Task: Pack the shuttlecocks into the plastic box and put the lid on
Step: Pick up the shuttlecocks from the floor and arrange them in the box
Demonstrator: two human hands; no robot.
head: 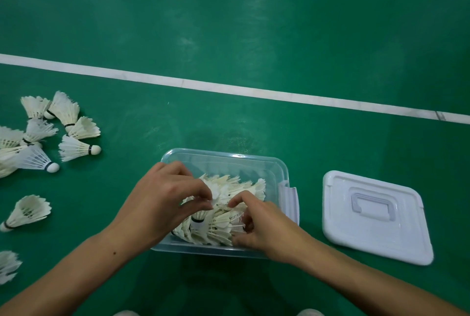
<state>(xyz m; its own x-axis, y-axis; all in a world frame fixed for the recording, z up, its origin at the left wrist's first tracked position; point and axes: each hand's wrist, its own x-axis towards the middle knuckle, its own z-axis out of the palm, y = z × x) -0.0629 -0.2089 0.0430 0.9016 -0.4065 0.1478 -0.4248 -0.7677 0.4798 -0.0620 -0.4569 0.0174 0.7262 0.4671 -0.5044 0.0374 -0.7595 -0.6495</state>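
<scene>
A clear plastic box (229, 160) stands on the green floor in front of me, holding several white feather shuttlecocks (239, 186) lying on their sides. Both hands are inside the box. My left hand (162, 196) has curled fingers and pinches the feathers of a shuttlecock at the top of the pile. My right hand (262, 224) reaches in from the right with fingers curled around shuttlecocks in the near part of the box. The white lid (376, 216) with its moulded handle lies flat on the floor to the right of the box.
Several loose shuttlecocks (45, 135) are scattered on the floor at the left, one (28, 211) nearer and another (7, 265) at the left edge. A white court line (229, 89) crosses the floor beyond the box. Two shoe tips show at the bottom edge.
</scene>
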